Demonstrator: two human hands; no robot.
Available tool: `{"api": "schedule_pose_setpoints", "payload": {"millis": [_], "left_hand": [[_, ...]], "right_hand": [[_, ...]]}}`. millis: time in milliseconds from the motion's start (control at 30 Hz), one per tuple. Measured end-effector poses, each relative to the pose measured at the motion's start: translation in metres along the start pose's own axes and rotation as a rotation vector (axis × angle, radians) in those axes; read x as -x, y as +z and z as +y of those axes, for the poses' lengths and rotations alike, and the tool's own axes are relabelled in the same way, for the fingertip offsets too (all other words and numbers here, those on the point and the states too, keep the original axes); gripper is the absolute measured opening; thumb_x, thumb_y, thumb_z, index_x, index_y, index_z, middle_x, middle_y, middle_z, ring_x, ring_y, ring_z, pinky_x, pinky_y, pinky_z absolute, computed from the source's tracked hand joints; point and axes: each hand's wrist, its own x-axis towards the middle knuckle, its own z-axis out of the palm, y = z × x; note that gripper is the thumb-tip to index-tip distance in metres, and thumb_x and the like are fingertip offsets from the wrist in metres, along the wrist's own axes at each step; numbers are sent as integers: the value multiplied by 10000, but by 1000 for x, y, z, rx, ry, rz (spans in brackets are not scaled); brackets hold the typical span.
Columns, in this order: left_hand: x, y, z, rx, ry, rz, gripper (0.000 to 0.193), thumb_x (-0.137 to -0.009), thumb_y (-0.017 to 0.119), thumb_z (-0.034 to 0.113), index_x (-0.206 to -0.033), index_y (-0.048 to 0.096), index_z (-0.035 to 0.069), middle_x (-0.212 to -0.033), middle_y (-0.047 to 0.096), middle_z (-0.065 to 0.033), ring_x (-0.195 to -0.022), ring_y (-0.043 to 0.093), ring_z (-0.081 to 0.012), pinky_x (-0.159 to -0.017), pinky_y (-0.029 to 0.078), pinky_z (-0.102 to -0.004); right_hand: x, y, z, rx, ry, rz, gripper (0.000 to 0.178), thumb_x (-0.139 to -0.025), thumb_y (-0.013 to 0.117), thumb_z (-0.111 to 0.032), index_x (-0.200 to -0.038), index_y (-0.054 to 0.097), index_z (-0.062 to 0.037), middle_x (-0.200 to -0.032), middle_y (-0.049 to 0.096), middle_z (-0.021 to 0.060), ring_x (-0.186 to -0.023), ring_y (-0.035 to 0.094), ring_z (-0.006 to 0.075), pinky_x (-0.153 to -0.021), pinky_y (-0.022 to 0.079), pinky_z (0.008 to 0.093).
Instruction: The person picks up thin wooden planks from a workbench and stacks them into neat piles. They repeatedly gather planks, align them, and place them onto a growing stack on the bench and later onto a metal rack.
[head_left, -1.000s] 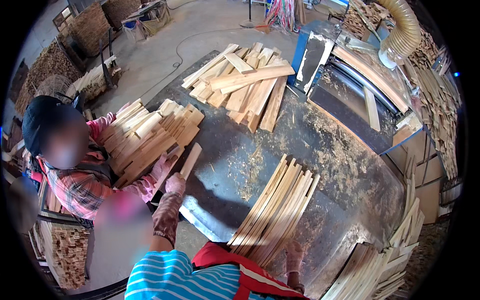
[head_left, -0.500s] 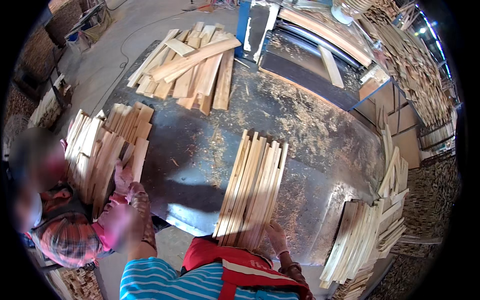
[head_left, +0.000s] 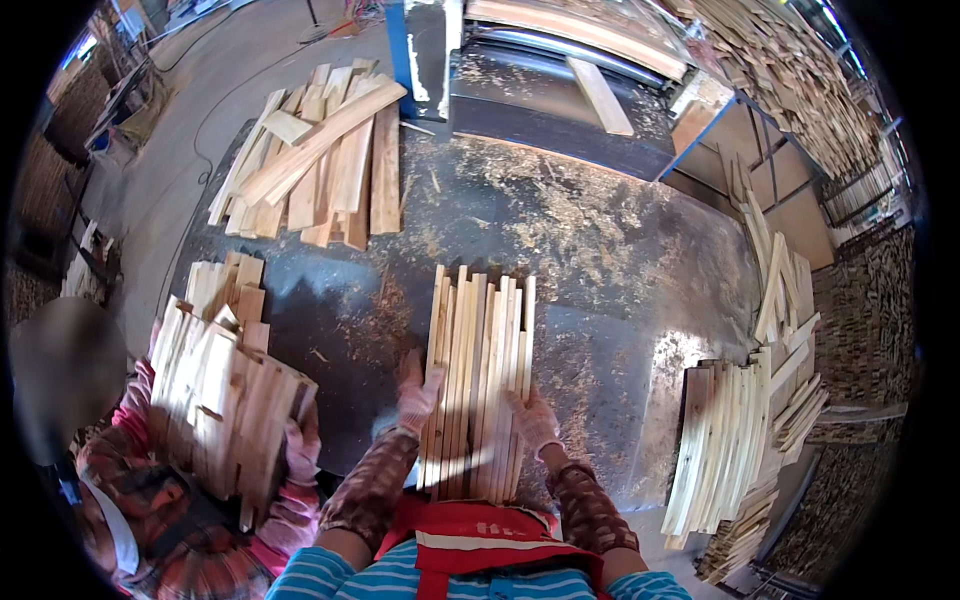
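Lower centre of frame: left hand (head_left: 416,396) and right hand (head_left: 537,421), grips unclosed, flank the slat bundle (head_left: 476,385). Step judged: squaring; next move calls for even inward pressure.

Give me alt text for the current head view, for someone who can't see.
A person's gloved left hand and right hand flank a bundle of wooden strips on a dark table littered with shavings. Someone at left handles more boards; a machine stands beyond.
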Motion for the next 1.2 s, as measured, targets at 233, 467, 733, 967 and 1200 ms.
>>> {"api": "schedule_pose_setpoints", "payload": {"millis": [233, 467, 733, 967, 1200], "left_hand": [[-1, 9, 34, 471, -381, -201, 899, -914, 714, 224, -1589, 133, 102, -1302, 616, -124, -1158, 613, -230, -990, 483, -345], [-14, 14, 43, 704, -543, -499, 687, -836, 780, 153, -1435, 460, 47, -1244, 644, -115, -1186, 592, -232, -1021, 471, -395], [-19, 19, 87, 755, 125, -704, 448, -838, 713, 93, -1258, 583, 7, -1106, 671, -77, -989, 650, -198, -869, 540, -323], [35, -7, 170, 802, 124, -706, 253, -865, 639, 111, -1091, 625, -1, -951, 675, -87, -851, 671, -205, -729, 573, -326], [130, 33, 237, 539, -38, -947, 342, -854, 643, 110, -1174, 606, -4, -1035, 686, -77, -881, 676, -213, -742, 566, -324]], "right_hand": [[16, -21, -56, 229, 91, 34, 785, -895, 606, -588, -1406, 466, -9, -1178, 639, 243, -1025, 661, 361, -856, 552, 429], [15, 19, 12, -1000, 61, 42, 630, -924, 625, -24, -1488, 346, -37, -1234, 618, 165, -1089, 632, 231, -910, 554, 342], [53, -39, -19, -1165, -183, 377, 798, -838, 791, -220, -1504, 391, -38, -1336, 518, 235, -1119, 605, 302, -905, 570, 381], [166, -145, -69, -287, -474, 701, 1014, -728, 889, -248, -1552, 318, -97, -1467, 372, 249, -1336, 440, 343, -938, 559, 354], [221, -190, 5, -680, -301, 161, 856, -697, 898, -179, -1435, 475, -83, -1272, 615, 78, -1190, 529, 175, -1018, 444, 317]]}}
